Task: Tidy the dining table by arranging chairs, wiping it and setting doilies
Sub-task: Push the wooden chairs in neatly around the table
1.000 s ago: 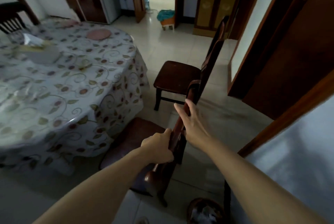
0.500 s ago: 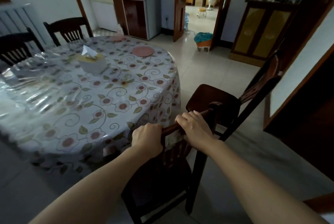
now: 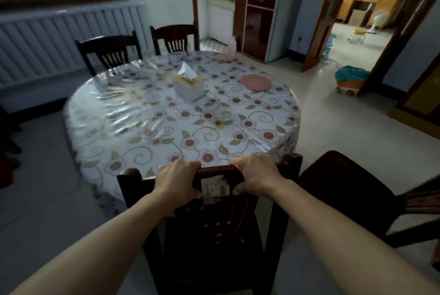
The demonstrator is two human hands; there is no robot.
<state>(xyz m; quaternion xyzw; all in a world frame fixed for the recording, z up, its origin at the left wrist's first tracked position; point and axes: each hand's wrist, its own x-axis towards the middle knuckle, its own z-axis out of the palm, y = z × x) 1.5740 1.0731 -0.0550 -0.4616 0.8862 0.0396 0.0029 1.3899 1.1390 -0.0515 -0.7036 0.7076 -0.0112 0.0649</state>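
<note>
A dark wooden chair [image 3: 214, 235] stands upright at the near edge of the round dining table [image 3: 142, 132], its back toward me. My left hand [image 3: 177, 181] and my right hand [image 3: 257, 175] both grip its top rail, a label between them. The table wears a flowered cloth under clear plastic. On it lie a pink doily [image 3: 255, 82] at the right and another pink doily [image 3: 225, 56] at the far edge, blurred. A second dark chair [image 3: 345, 189] stands to my right, angled away from the table.
A tissue box [image 3: 188, 86] sits near the table's middle. Two more chairs [image 3: 108, 50] [image 3: 175, 37] stand at the far side before a radiator. A cabinet [image 3: 259, 8] and an open doorway [image 3: 357, 32] lie beyond; a small stool with a teal cover [image 3: 350, 80] stands on the floor at right.
The chair has swung from tilted sideways to upright and square to the table edge. Both hands now grip its top rail; the view has turned to face the table.
</note>
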